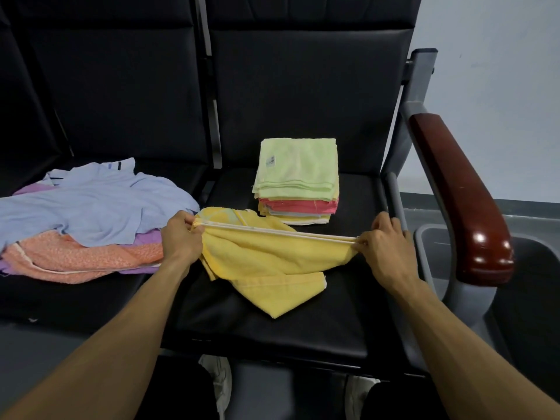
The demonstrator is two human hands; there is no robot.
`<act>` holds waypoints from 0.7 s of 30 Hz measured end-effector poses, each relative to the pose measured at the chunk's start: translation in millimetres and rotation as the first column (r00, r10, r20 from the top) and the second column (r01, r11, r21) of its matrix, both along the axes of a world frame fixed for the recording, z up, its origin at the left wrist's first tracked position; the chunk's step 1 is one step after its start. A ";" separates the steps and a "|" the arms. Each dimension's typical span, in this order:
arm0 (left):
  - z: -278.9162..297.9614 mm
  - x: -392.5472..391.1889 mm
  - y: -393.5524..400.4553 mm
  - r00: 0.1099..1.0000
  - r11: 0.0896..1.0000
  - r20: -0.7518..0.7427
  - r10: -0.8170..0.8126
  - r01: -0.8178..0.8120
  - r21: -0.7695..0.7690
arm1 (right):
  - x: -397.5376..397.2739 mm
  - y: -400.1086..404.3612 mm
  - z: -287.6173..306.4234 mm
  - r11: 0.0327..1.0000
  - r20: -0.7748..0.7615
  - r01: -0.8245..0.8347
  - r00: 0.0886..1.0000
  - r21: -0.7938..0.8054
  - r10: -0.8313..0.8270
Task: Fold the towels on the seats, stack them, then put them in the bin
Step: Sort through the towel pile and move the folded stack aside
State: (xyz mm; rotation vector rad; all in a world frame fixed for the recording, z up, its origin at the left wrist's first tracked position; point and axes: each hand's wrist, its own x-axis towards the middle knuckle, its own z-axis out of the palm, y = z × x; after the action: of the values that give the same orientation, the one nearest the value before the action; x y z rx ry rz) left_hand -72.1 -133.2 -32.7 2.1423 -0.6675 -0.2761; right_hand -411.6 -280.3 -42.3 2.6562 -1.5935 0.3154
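A yellow towel (266, 262) hangs over the front of the right seat (272, 328), its white-trimmed top edge pulled taut between my hands. My left hand (181, 237) pinches the left corner and my right hand (385, 244) pinches the right corner. Behind it, at the back of the same seat, stands a stack of folded towels (298, 180) with a pale green one on top. On the left seat lies a loose pile of unfolded towels (91, 219): light blue on top, orange and purple beneath. A grey bin (439, 247) sits to the right, below the armrest.
A dark red armrest (460, 195) on a grey metal frame borders the right seat. The black seat backs rise behind. A white wall stands at the far right. My shoes (218, 380) show below the seat's front edge.
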 end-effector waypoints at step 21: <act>-3.6 6.0 -10.0 0.993 0.994 -0.089 0.081 -0.087 -0.073 | 1.1 3.4 22.5 0.949 0.637 -0.079 0.757 0.306 -0.142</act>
State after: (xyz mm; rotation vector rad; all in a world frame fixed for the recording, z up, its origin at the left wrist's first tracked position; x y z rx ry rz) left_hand -66.1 -143.2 -36.3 2.0671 -0.5292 -0.2904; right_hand -410.5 -276.9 -19.9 2.9314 -1.9970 1.2126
